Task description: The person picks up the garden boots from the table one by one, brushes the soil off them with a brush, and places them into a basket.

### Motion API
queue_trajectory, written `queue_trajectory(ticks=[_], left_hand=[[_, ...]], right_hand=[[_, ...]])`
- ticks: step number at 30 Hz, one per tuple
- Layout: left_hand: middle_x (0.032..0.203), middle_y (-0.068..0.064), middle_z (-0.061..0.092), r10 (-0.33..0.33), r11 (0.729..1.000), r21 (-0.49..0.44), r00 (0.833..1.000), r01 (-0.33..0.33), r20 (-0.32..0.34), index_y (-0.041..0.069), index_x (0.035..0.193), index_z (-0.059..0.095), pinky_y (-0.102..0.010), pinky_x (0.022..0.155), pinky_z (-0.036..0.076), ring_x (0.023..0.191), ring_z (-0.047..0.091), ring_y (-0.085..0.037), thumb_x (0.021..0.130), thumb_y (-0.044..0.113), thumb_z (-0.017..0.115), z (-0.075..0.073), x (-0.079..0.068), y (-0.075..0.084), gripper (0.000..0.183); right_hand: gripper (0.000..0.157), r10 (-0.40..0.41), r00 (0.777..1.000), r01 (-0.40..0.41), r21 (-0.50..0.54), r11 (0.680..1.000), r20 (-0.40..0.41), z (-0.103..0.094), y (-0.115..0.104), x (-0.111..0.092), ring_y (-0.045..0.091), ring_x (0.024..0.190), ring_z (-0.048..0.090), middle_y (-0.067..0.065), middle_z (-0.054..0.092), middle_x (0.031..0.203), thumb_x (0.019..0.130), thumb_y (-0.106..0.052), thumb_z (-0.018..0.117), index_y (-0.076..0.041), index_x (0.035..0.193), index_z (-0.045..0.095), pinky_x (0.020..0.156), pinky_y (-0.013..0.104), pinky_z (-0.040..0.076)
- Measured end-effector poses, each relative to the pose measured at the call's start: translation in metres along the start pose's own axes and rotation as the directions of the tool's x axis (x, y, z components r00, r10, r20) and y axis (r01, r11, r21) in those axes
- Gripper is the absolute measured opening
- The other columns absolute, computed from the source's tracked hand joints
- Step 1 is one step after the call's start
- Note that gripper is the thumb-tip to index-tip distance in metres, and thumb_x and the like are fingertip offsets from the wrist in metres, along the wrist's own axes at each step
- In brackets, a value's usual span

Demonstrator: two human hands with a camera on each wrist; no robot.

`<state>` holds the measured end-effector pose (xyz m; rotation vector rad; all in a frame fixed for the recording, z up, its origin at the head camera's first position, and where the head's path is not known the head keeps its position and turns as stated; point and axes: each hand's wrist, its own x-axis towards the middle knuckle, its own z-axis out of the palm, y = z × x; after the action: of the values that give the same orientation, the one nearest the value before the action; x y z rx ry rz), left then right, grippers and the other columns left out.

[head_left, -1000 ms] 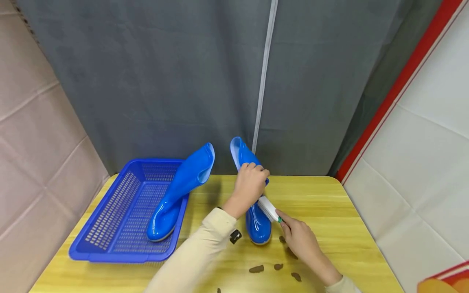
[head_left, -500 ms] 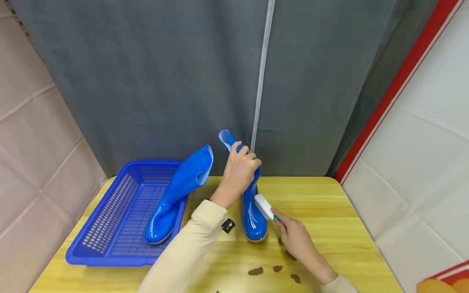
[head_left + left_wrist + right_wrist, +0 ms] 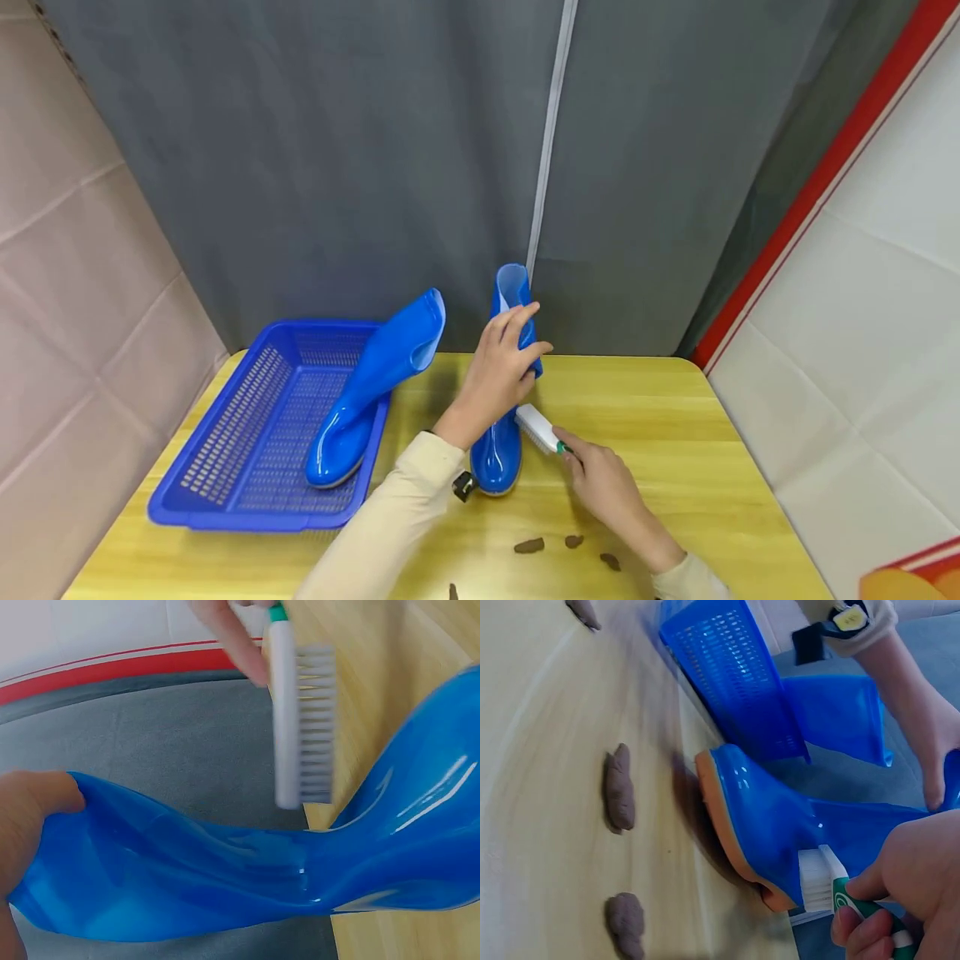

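A glossy blue rain boot [image 3: 497,458] stands on the table in the head view, its open top tipped toward the curtain. My left hand [image 3: 491,379] holds it by the upper shaft; in the left wrist view the thumb [image 3: 56,791] lies on the shaft's edge. My right hand [image 3: 607,492] grips a white and green scrub brush [image 3: 536,427] by its handle. The bristles [image 3: 316,724] face the boot's ankle, with a small gap showing in the left wrist view. The boot's orange sole [image 3: 727,825] shows in the right wrist view.
A blue plastic basket [image 3: 247,523] stands at the left, with a second blue boot [image 3: 337,446] leaning over its right rim. Several brown lumps [image 3: 529,546] lie on the table's near part. Behind the table hangs a grey curtain [image 3: 337,167]; a white wall [image 3: 862,333] rises at the right.
The held boot has turned: its toe has swung left and its open top has moved right. The left hand's fingers have shifted on the shaft. The brush stays at the boot's right side.
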<state>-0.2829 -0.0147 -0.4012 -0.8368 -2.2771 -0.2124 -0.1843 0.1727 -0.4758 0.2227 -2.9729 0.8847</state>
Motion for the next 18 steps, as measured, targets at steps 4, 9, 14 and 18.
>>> queue_trajectory(ticks=[4, 9, 14, 18], left_hand=[[0.168, -0.010, 0.007, -0.010, 0.998, -0.063, 1.000, 0.010, -0.003, 0.035, 0.142, 0.053, -0.046, 0.123, 0.026, 0.152, 0.017, -0.030, 0.084, 0.036, 0.076, 0.005, -0.008, -0.003, 0.062], [0.167, -0.014, -0.009, -0.103, 0.971, -0.220, 0.994, 0.092, -0.038, 0.033, 0.157, 0.015, -0.051, 0.119, 0.035, 0.155, 0.009, -0.034, 0.078, 0.044, 0.082, 0.020, -0.026, -0.001, 0.104], [0.168, -0.013, 0.001, -0.328, 0.898, -0.285, 0.941, 0.336, 0.078, 0.026, 0.160, 0.004, -0.047, 0.097, 0.056, 0.146, 0.036, -0.036, 0.080, 0.036, 0.083, 0.040, -0.047, 0.005, 0.113], [0.160, -0.012, 0.033, -0.448, 0.826, -0.240, 0.852, 0.510, 0.270, 0.020, 0.158, 0.020, -0.047, 0.086, 0.060, 0.129, 0.058, -0.032, 0.086, 0.037, 0.077, 0.051, -0.057, 0.012, 0.094]], right_hand=[[0.040, 0.002, 1.000, -0.002, 0.014, 1.000, -0.002, -0.006, 0.001, 0.003, 0.007, 0.042, 0.034, -0.004, 0.042, 0.054, 0.100, -0.013, 0.057, -0.020, 0.140, 0.058, 0.043, 0.019, 0.031], [0.041, 0.026, 1.000, -0.026, 0.027, 0.999, 0.014, -0.012, 0.001, 0.005, 0.007, 0.042, 0.036, -0.004, 0.043, 0.053, 0.101, -0.015, 0.056, -0.023, 0.141, 0.057, 0.043, 0.020, 0.032], [0.041, 0.037, 0.999, -0.038, 0.043, 0.998, 0.015, -0.012, 0.003, 0.007, 0.006, 0.044, 0.037, -0.004, 0.043, 0.055, 0.101, -0.015, 0.056, -0.024, 0.141, 0.056, 0.044, 0.020, 0.033], [0.041, 0.037, 0.999, -0.038, 0.046, 0.998, 0.019, -0.012, 0.004, 0.008, 0.006, 0.044, 0.039, -0.004, 0.044, 0.055, 0.101, -0.016, 0.056, -0.023, 0.141, 0.056, 0.046, 0.021, 0.035]])
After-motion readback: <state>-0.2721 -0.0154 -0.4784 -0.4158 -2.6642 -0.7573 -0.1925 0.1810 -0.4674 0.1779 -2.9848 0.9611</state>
